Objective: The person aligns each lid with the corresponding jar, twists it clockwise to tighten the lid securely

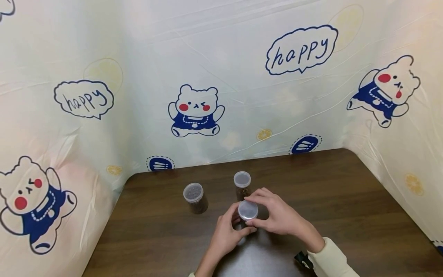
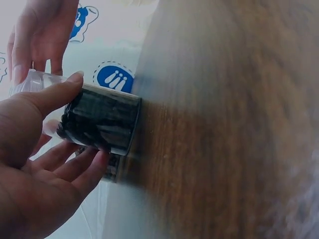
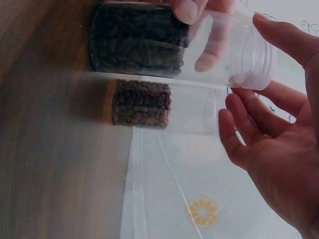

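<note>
A clear jar (image 3: 139, 40) partly filled with dark beans stands upright between the two hands, its base on or just above the table. My left hand (image 1: 226, 232) grips the jar's body, thumb on one side and fingers on the other. At the top, the thumb and fingers of my right hand (image 1: 282, 215) pinch the rim of its translucent lid (image 1: 248, 210). Right behind it is a second lidded jar (image 1: 242, 180), holding brown beans. A wider lidded jar (image 1: 194, 192) with dark contents stands to the left, apart from both hands.
The dark wooden table (image 1: 155, 238) has rounded far corners. A pale curtain (image 1: 238, 88) printed with bears and "happy" bubbles surrounds its back and sides. A dark device (image 1: 303, 259) is by the right cuff.
</note>
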Motion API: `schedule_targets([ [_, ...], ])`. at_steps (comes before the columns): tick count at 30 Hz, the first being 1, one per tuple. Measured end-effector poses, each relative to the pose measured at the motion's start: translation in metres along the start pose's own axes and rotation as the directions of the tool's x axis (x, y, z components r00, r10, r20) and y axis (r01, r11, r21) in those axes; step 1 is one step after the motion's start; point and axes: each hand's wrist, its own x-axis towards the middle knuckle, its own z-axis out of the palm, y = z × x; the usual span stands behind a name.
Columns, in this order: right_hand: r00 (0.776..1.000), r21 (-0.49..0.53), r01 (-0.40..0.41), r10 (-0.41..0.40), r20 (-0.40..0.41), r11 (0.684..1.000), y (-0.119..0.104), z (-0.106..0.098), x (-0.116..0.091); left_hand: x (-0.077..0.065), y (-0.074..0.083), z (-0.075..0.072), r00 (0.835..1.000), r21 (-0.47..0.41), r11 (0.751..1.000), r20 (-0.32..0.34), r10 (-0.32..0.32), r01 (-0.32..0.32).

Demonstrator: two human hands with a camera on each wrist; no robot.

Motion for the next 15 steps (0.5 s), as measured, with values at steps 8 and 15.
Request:
schedule_targets([
  [8,0.983,-0.097,-0.053,0.034,-0.183,0.994,-0.006,0.015,0.000,0.001,-0.002,0.003,0.999,-0.017,0.999,-0.021,0.043,-0.043],
  [15,0.961,-0.172,-0.166,0.120,-0.249,0.971,-0.012,0.027,-0.001,0.001,-0.001,0.004,0.997,0.069,0.995,-0.043,0.069,-0.066],
])
